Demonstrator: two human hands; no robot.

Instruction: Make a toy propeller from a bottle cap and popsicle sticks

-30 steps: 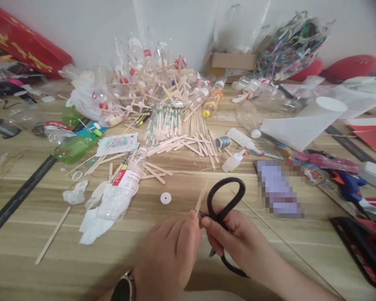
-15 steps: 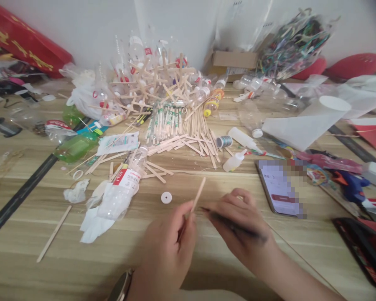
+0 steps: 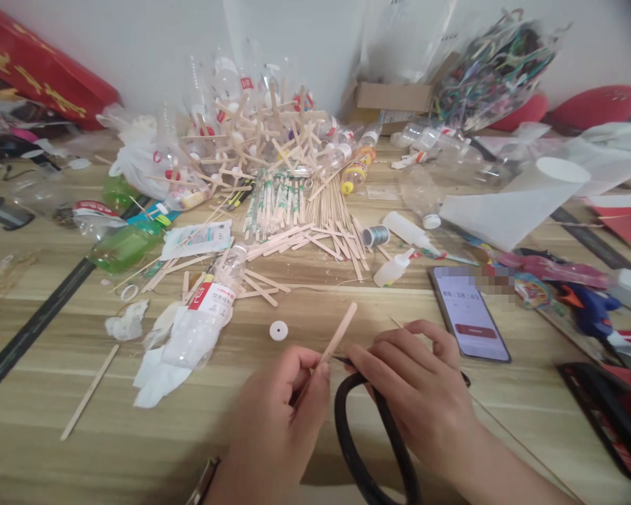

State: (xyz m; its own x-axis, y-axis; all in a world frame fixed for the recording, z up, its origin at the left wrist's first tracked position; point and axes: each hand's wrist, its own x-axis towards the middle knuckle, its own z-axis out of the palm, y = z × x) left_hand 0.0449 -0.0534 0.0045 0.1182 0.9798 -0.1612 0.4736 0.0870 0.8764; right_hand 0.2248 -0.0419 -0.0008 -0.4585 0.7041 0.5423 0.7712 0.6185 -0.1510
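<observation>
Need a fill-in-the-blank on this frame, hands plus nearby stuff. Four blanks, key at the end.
1. The left hand holds a flat stick made of ____.
2. The right hand holds scissors whose large handle loop is coloured ____.
3. The small round disc lying beyond the left hand is coloured ____.
4. The phone lies with its lit screen facing ____.

Missing words: wood; black; white; up.
</observation>
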